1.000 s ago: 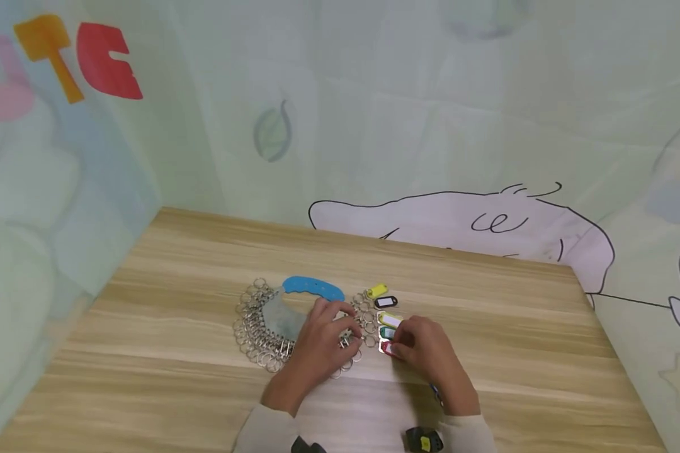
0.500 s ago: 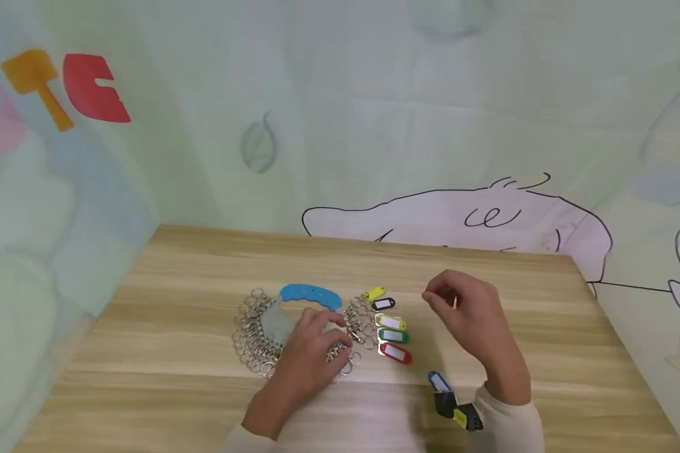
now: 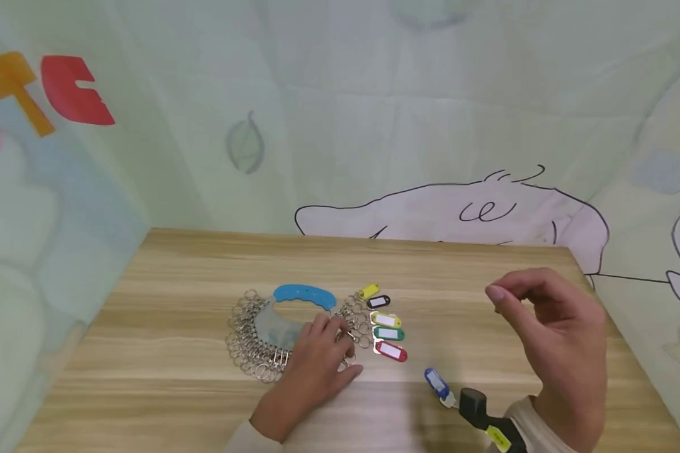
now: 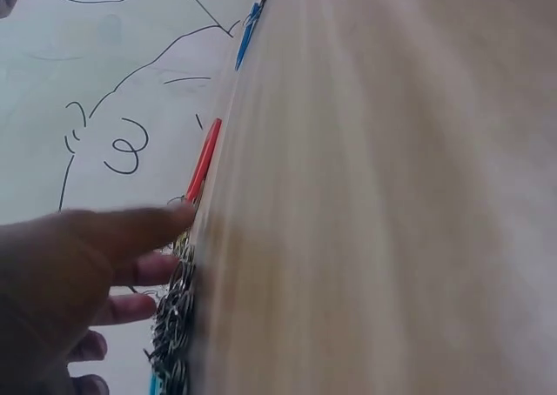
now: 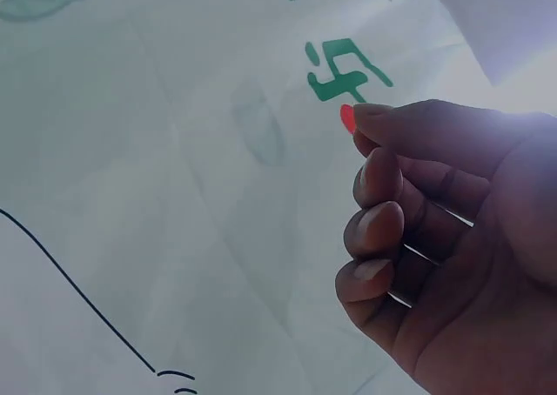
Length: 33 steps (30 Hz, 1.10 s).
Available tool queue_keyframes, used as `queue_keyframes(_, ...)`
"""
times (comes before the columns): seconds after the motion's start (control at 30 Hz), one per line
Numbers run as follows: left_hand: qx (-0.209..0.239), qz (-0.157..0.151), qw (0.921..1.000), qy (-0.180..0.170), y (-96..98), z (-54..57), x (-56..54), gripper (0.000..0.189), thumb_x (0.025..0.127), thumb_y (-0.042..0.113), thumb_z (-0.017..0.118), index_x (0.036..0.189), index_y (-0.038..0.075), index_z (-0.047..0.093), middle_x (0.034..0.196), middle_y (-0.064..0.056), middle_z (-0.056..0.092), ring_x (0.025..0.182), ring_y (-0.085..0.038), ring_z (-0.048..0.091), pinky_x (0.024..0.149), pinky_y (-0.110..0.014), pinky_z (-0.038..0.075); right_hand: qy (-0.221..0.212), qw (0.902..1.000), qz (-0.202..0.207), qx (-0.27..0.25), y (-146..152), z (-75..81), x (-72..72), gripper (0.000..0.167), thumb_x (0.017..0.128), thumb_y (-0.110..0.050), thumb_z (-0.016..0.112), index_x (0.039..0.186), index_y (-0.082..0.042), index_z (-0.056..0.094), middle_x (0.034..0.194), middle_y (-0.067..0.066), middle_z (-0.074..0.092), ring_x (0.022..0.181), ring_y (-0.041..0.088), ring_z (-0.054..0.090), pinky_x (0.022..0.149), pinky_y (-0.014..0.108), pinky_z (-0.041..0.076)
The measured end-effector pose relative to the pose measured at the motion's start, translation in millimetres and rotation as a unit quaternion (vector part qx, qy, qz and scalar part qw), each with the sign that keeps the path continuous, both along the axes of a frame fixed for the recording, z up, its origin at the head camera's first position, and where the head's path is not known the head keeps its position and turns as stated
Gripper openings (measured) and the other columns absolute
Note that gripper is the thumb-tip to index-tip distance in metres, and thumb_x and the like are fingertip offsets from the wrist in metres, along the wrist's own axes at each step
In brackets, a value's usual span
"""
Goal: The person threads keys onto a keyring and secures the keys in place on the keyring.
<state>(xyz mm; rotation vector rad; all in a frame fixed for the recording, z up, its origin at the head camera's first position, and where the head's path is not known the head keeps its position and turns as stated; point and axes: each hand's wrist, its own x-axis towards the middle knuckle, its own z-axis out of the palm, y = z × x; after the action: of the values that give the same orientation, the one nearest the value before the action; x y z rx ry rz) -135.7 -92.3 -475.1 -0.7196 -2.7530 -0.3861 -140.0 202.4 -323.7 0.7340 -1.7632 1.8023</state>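
In the head view, a key-ring holder [image 3: 305, 293] with a blue handle lies on the table, its curved translucent plate [image 3: 274, 327] edged with many metal rings. My left hand [image 3: 314, 362] rests over the rings at its right side, fingers loosely bent and thumb straight out. Right beside the rings lie yellow, black, green and red key tags, the red key tag [image 3: 391, 350] nearest me. My right hand [image 3: 561, 340] is raised above the table's right side, thumb and index fingertips together, other fingers curled loosely; nothing held shows. A blue key tag [image 3: 436, 382] lies apart, nearer me.
The wooden table [image 3: 204, 264] ends at a printed cloth backdrop [image 3: 340, 126] behind and at both sides. A black wrist mount [image 3: 476, 409] with a yellow label is on my right wrist, close to the blue key tag in the head view.
My right hand has left the red key tag, rising and moving right. My left hand's thumb has straightened as that hand settled on the rings. The head view has shifted slightly.
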Motion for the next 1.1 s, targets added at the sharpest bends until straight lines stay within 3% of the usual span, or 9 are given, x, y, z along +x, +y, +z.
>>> queue_keyframes(0.13,-0.038,0.009,0.9989,-0.024,3.5,3.7,-1.9,0.024,0.082,0.04,0.082,0.08,0.022,0.067,0.114,-0.001,0.055,0.101,-0.022,0.044,0.079,-0.035,0.04,-0.004,0.9999,0.009,-0.004,-0.1,-3.0,-3.3,0.009,0.082,0.023,0.068,0.089,0.02,0.063,0.082,0.021,0.066,0.076,0.021,0.059,0.072,0.022,0.048)
queue_keyframes(0.27,-0.103,0.012,0.9946,-0.014,9.0,7.0,-2.5,0.023,0.087,0.035,0.078,0.082,0.014,0.07,0.111,-0.002,0.052,0.097,-0.023,0.041,0.075,-0.034,0.039,-0.019,0.9995,-0.015,0.021,-0.1,-7.6,-6.3,0.01,0.082,0.022,0.068,0.089,0.017,0.065,0.082,0.019,0.066,0.075,0.019,0.059,0.072,0.022,0.048)
queue_keyframes(0.37,-0.131,0.017,0.9912,-0.001,13.7,8.9,-2.4,0.025,0.089,0.031,0.074,0.083,0.007,0.072,0.106,-0.004,0.051,0.094,-0.023,0.04,0.072,-0.034,0.038,-0.022,0.9974,-0.035,0.059,-0.4,-9.8,-9.3,0.015,0.08,0.025,0.066,0.089,0.014,0.066,0.081,0.015,0.066,0.074,0.017,0.059,0.071,0.021,0.047)
queue_keyframes(0.5,-0.137,0.026,0.9902,0.004,18.1,6.4,-3.3,0.023,0.088,0.026,0.068,0.082,0.004,0.07,0.104,-0.004,0.051,0.093,-0.023,0.04,0.073,-0.035,0.038,-0.023,0.9907,-0.063,0.119,-0.5,-9.2,-10.2,0.02,0.079,0.026,0.066,0.09,0.009,0.068,0.081,0.012,0.066,0.074,0.016,0.058,0.07,0.021,0.047)
queue_keyframes(0.7,-0.094,0.039,0.9948,0.008,18.1,1.0,-5.5,0.019,0.081,0.022,0.061,0.077,0.003,0.063,0.094,-0.005,0.045,0.087,-0.024,0.037,0.071,-0.035,0.036,-0.063,0.9744,-0.102,0.19,-0.2,-5.3,-8.9,0.017,0.083,0.019,0.07,0.091,0.004,0.069,0.082,0.009,0.066,0.074,0.015,0.058,0.07,0.021,0.047)
queue_keyframes(0.83,-0.053,0.048,0.9974,0.009,14.9,0.3,-8.1,0.016,0.077,0.019,0.06,0.075,0.003,0.058,0.091,-0.006,0.042,0.084,-0.024,0.035,0.07,-0.035,0.034,-0.054,0.9731,-0.096,0.202,-4.4,-7.6,-13.8,0.017,0.085,0.016,0.071,0.091,0.0,0.07,0.078,0.006,0.065,0.071,0.014,0.057,0.066,0.021,0.046)
queue_keyframes(1.1,0.018,0.031,0.9988,-0.033,6.6,-1.3,-12.4,0.017,0.083,0.016,0.059,0.072,0.007,0.049,0.097,-0.007,0.04,0.09,-0.025,0.033,0.076,-0.037,0.032,-0.055,0.9635,-0.07,0.253,-16.7,-12.7,-22.9,0.016,0.089,0.007,0.071,0.093,-0.008,0.068,0.079,-0.004,0.064,0.069,0.013,0.057,0.061,0.023,0.045)
